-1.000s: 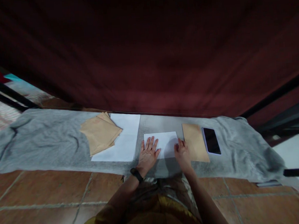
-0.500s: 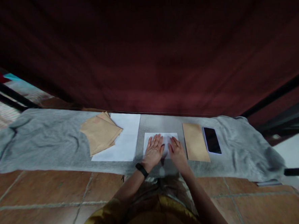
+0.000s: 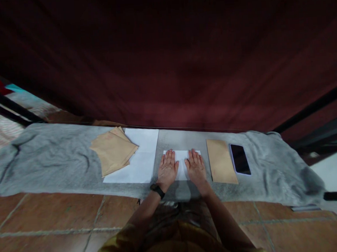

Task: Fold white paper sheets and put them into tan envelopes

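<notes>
— Both hands had spread apart since half a second earlier. From close together over the middle of the white sheet (image 3: 182, 172), the left hand (image 3: 167, 171) had gone left and the right hand (image 3: 196, 170) right.

— What showed nearest the wearer?

— Mustard sleeve (image 3: 118, 243) and bare forearms, with reddish floor tiles (image 3: 51, 213) on either side. Around the left wrist sat a dark wristband (image 3: 157, 190).

— How did the hands stand?

— Apart from each other, palms down and flat. The fingers pointed to the far side, and the thumbs turned inward with a strip of paper showing between them. They rested on the sheet rather than gripping it.

— And the sheet?

— It lay flat on the grey cloth (image 3: 56, 159), near the middle of its length. The fingertips reached about to its far edge. Whether it was folded, I couldn't tell.

— What lay to the sides?

— To the right, near the right hand but apart from it, was a brown paper rectangle (image 3: 222, 161). Just beside that, farther right, a phone (image 3: 240, 159) lay with its dark screen up. To the left was a larger white sheet (image 3: 143, 152), partly covered by fanned brown papers (image 3: 113, 150).

— And at the far side?

— Dark red fabric (image 3: 164, 65) rose along the cloth's far edge. A black bar (image 3: 312, 105) slanted in at the right, and striped material (image 3: 0, 126) showed at the far left
</notes>
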Tool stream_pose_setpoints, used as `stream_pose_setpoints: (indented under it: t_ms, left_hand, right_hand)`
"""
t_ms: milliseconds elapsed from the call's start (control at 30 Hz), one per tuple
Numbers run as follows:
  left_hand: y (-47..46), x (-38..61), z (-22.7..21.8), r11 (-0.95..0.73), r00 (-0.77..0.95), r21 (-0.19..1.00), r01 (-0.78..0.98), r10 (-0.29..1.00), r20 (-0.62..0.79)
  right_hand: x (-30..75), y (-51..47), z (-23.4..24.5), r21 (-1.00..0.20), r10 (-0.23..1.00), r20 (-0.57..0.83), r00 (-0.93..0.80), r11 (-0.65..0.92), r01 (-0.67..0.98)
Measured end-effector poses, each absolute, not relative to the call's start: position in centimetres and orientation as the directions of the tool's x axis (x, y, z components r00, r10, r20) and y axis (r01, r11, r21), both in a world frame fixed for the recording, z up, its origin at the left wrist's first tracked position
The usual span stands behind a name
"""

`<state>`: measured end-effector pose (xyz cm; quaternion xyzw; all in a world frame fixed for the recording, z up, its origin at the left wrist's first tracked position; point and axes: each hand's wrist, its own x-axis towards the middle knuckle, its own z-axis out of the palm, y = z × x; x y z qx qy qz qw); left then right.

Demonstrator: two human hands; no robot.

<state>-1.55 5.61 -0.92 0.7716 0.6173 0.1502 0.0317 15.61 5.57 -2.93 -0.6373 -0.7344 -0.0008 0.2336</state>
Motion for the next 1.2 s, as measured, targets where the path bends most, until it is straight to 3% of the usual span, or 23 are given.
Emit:
stream_pose_setpoints:
  t_ms: [233, 433, 667, 1000, 1200]
  left_hand:
    - [5.1, -2.4, -1.4, -0.158, 0.100, 0.233, 0.960, 0.965, 0.242]
    - [4.9, -2.3, -0.9, -0.121, 0.082, 0.185, 0.975, 0.975, 0.206]
    - [5.0, -2.3, -0.9, -0.137, 0.090, 0.204, 0.969, 0.971, 0.221]
    - [3.8, -3.1, -1.1, -0.123, 0.049, 0.234, 0.964, 0.954, 0.297]
    - [1.1, 0.8, -0.6, -0.375, 0.281, 0.272, 0.886, 0.902, 0.328]
  right_hand:
    - [17.0, 4.6, -3.3, -0.269, 0.904, 0.428, 0.011, 0.116, 0.956]
    - [16.7, 3.8, -2.7, -0.258, 0.899, 0.435, 0.059, 0.062, 0.964]
    - [14.6, 0.8, -2.3, -0.219, 0.910, 0.387, -0.150, 0.249, 0.943]
    - [16.9, -1.3, -3.5, -0.229, 0.926, 0.378, -0.006, 0.100, 0.968]
    - [16.7, -1.6, -3.5, -0.200, 0.935, 0.354, -0.017, 0.093, 0.975]
